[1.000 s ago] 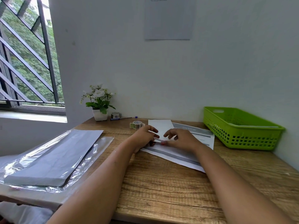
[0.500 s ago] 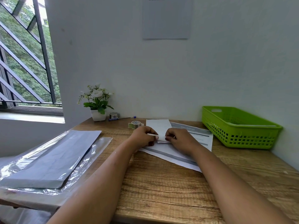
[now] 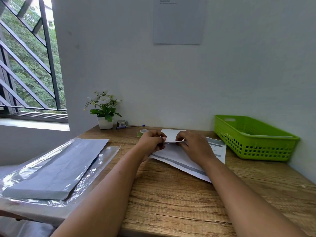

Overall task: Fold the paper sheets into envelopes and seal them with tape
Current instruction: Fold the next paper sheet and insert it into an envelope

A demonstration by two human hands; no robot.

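A small white folded paper sheet point(image 3: 171, 135) is held up off the wooden desk point(image 3: 171, 194) near its far middle. My left hand point(image 3: 151, 141) pinches its left edge and my right hand point(image 3: 193, 144) pinches its right lower edge. Under both hands lies a larger white sheet with grey printed bands point(image 3: 179, 161). A roll of tape point(image 3: 142, 132) sits just behind my left hand, partly hidden by it. At the left, a stack of paper sheets point(image 3: 56, 170) rests in an opened clear plastic wrapper.
A green plastic basket point(image 3: 253, 139) stands at the right against the wall, with something flat inside. A potted white flower point(image 3: 104, 112), a second small tape roll point(image 3: 121, 123) and a blue pen point(image 3: 130, 126) line the back edge. A window is at the left.
Both hands have lifted the small sheet's near edge off the printed sheet and drawn closer together on it. The camera has shifted slightly.
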